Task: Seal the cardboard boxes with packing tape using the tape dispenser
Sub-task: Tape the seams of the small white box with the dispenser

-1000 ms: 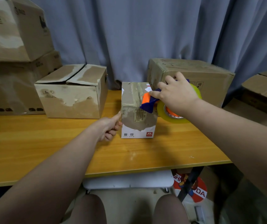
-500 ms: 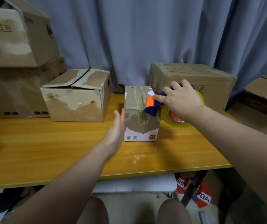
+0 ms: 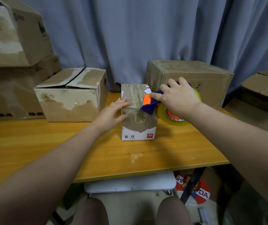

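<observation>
We see through 1 wide-angle camera worn on the person's head, looking forward and down. It faces across a wooden table (image 3: 32,143) toward a grey curtain (image 3: 130,38) behind it. Both forearms enter from the bottom corners. The left hand (image 3: 112,114) and the right hand (image 3: 177,98), which grips the tape dispenser (image 3: 149,103), sit near the frame's centre, close to the lens. The knees (image 3: 91,210) show at the bottom edge, below the table's near edge.

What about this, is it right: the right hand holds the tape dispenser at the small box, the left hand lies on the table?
Only the left hand is wrong: in the head view it rests on the top left edge of the small box, not on the table.
</observation>
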